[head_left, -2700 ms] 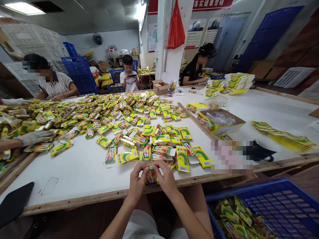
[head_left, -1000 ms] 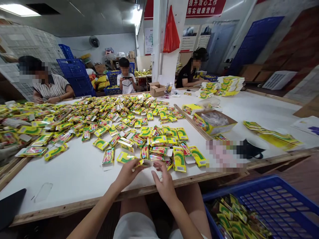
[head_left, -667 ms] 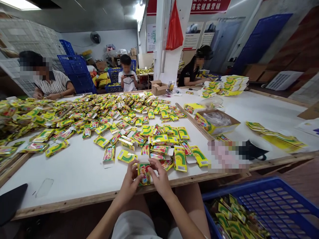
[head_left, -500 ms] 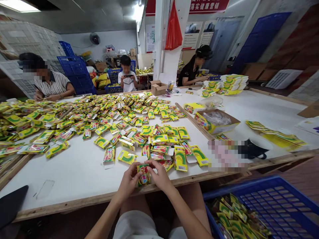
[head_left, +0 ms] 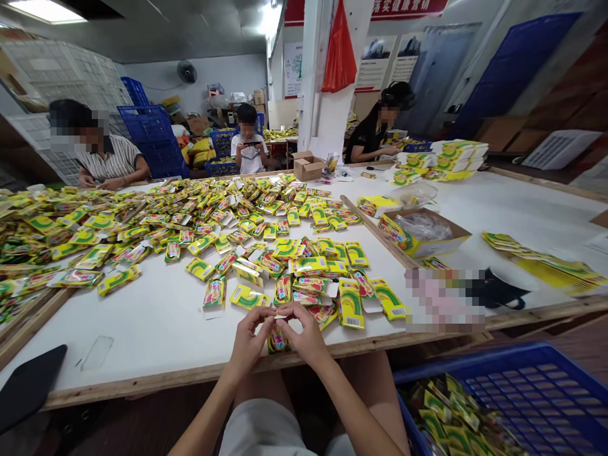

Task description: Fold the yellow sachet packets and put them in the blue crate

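Observation:
Both hands meet at the near edge of the white table [head_left: 156,323]. My left hand [head_left: 250,342] and my right hand [head_left: 306,335] pinch one small yellow-green packet box [head_left: 277,340] between their fingers, working at its top flap. The box stands upright between my palms, partly hidden by my fingers. Just beyond my hands lie more loose yellow packet boxes [head_left: 349,303], part of a large scattered heap [head_left: 190,221] that covers the left and middle of the table.
A blue crate [head_left: 522,392] with several finished packets stands low at the right. An open carton [head_left: 422,231], a wooden strip [head_left: 375,231] and flat yellow sheets [head_left: 546,263] lie on the right. Three other people sit at the far side. A dark object [head_left: 28,386] lies bottom left.
My hands picked a packet box from the pile and drew it to the table edge; both now pinch its top. A gloved hand at the left has gone from view.

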Demonstrator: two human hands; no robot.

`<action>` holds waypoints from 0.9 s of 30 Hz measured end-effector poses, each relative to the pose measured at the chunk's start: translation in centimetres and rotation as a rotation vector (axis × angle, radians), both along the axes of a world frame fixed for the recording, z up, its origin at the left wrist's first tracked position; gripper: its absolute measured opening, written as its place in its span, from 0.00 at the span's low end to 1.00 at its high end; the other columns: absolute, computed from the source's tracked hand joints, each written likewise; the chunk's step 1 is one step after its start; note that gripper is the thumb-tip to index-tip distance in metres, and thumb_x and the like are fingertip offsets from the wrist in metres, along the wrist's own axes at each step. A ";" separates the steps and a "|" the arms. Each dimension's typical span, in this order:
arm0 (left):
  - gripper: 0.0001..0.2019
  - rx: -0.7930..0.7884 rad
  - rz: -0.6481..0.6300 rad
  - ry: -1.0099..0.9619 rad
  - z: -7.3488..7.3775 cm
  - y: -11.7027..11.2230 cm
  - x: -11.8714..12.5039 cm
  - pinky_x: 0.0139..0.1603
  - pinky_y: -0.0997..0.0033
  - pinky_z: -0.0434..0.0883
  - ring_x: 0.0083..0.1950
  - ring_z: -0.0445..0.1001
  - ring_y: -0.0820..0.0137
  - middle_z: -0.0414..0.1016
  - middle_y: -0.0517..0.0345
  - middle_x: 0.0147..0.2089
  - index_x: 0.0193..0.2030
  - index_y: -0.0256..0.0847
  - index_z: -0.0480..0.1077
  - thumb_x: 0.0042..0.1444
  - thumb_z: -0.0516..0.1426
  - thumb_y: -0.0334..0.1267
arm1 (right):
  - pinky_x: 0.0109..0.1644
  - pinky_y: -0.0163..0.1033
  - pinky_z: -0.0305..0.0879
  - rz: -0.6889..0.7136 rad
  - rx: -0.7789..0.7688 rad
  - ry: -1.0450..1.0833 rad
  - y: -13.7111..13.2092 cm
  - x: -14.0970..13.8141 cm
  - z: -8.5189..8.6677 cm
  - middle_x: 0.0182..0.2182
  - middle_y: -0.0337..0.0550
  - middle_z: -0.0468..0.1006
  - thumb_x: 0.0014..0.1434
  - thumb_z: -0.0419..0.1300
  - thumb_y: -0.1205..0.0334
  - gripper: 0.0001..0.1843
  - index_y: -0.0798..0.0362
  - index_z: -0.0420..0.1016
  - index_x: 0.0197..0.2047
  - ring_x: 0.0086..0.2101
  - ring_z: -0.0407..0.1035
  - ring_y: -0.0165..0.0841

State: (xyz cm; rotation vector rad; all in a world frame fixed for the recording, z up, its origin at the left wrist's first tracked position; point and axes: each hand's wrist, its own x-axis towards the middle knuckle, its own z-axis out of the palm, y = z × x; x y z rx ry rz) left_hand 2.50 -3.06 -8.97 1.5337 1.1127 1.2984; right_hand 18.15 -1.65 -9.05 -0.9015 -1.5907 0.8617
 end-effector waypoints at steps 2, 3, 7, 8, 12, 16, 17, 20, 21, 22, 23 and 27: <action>0.09 -0.025 0.025 -0.022 0.4 -0.2 0.2 0.51 0.64 0.69 0.47 0.74 0.64 0.76 0.51 0.42 0.40 0.39 0.72 0.58 0.56 0.41 | 0.42 0.38 0.68 -0.023 -0.004 0.007 0.0 -0.1 0.3 0.36 0.44 0.76 0.59 0.59 0.62 0.04 0.51 0.74 0.35 0.39 0.71 0.35; 0.09 -0.047 0.038 -0.039 0.5 -0.2 0.4 0.50 0.65 0.69 0.46 0.74 0.64 0.76 0.51 0.42 0.40 0.39 0.72 0.58 0.57 0.42 | 0.40 0.38 0.68 -0.039 -0.011 0.003 0.0 -0.2 0.4 0.34 0.43 0.76 0.59 0.59 0.61 0.05 0.52 0.74 0.34 0.38 0.71 0.35; 0.10 -0.119 0.081 -0.096 0.7 0.3 0.8 0.45 0.68 0.71 0.42 0.75 0.65 0.77 0.52 0.39 0.39 0.38 0.72 0.55 0.59 0.42 | 0.37 0.36 0.68 -0.081 -0.080 -0.038 0.4 -0.3 0.7 0.31 0.41 0.77 0.58 0.59 0.60 0.06 0.52 0.74 0.33 0.32 0.71 0.33; 0.10 -0.127 0.086 -0.104 0.7 0.4 0.8 0.44 0.68 0.71 0.41 0.75 0.66 0.77 0.52 0.39 0.39 0.38 0.72 0.55 0.59 0.42 | 0.36 0.36 0.68 -0.083 -0.096 -0.047 0.5 -0.3 0.7 0.31 0.41 0.77 0.57 0.59 0.60 0.06 0.52 0.75 0.34 0.31 0.71 0.33; 0.10 -0.151 0.105 -0.142 0.3 0.6 0.9 0.44 0.69 0.71 0.40 0.75 0.66 0.78 0.53 0.38 0.38 0.38 0.73 0.52 0.61 0.41 | 0.36 0.37 0.69 -0.073 -0.131 -0.038 0.7 -0.2 0.6 0.32 0.42 0.78 0.56 0.59 0.61 0.05 0.52 0.75 0.34 0.30 0.71 0.33; 0.09 -0.134 0.158 -0.137 0.2 0.7 1.0 0.40 0.72 0.70 0.38 0.74 0.68 0.77 0.55 0.35 0.37 0.38 0.73 0.53 0.60 0.42 | 0.35 0.37 0.69 -0.080 -0.151 -0.041 0.9 -0.3 0.9 0.29 0.41 0.78 0.56 0.58 0.59 0.06 0.52 0.74 0.34 0.29 0.71 0.33; 0.09 -0.126 0.165 -0.129 0.2 0.7 1.1 0.40 0.72 0.70 0.37 0.73 0.69 0.76 0.56 0.34 0.37 0.38 0.72 0.54 0.60 0.42 | 0.35 0.37 0.69 -0.083 -0.150 -0.049 1.0 -0.3 1.0 0.28 0.40 0.78 0.57 0.58 0.59 0.06 0.52 0.74 0.34 0.29 0.71 0.33; 0.09 -0.108 0.157 -0.099 -0.3 0.7 1.0 0.41 0.72 0.70 0.38 0.73 0.69 0.76 0.56 0.35 0.37 0.39 0.72 0.56 0.58 0.43 | 0.36 0.37 0.69 -0.074 -0.127 -0.060 1.1 -0.1 1.1 0.28 0.40 0.77 0.58 0.58 0.60 0.06 0.52 0.74 0.34 0.30 0.72 0.33; 0.10 -0.102 0.152 -0.088 -0.5 0.6 0.9 0.42 0.71 0.70 0.39 0.74 0.68 0.76 0.56 0.36 0.38 0.39 0.72 0.57 0.58 0.43 | 0.37 0.37 0.69 -0.066 -0.115 -0.057 1.0 0.0 1.0 0.29 0.41 0.78 0.58 0.57 0.60 0.06 0.51 0.75 0.34 0.32 0.72 0.34; 0.10 -0.093 0.146 -0.073 -0.8 0.4 0.9 0.44 0.70 0.70 0.41 0.74 0.67 0.76 0.55 0.37 0.38 0.39 0.73 0.57 0.57 0.43 | 0.38 0.38 0.69 -0.053 -0.101 -0.051 0.9 0.1 0.7 0.31 0.41 0.78 0.59 0.57 0.60 0.07 0.51 0.75 0.35 0.33 0.72 0.34; 0.10 -0.081 0.140 -0.052 -1.0 0.2 0.7 0.45 0.69 0.70 0.43 0.74 0.66 0.76 0.54 0.39 0.39 0.39 0.73 0.57 0.57 0.43 | 0.39 0.38 0.69 -0.038 -0.089 -0.044 0.8 0.1 0.4 0.32 0.42 0.78 0.59 0.57 0.60 0.07 0.51 0.75 0.36 0.34 0.73 0.34; 0.09 0.016 0.079 0.103 -1.1 -0.5 0.1 0.51 0.64 0.70 0.48 0.73 0.64 0.76 0.52 0.43 0.43 0.41 0.75 0.59 0.56 0.40 | 0.41 0.38 0.69 -0.010 -0.063 -0.030 -0.2 0.0 -0.5 0.35 0.42 0.79 0.59 0.57 0.63 0.07 0.50 0.76 0.38 0.37 0.73 0.35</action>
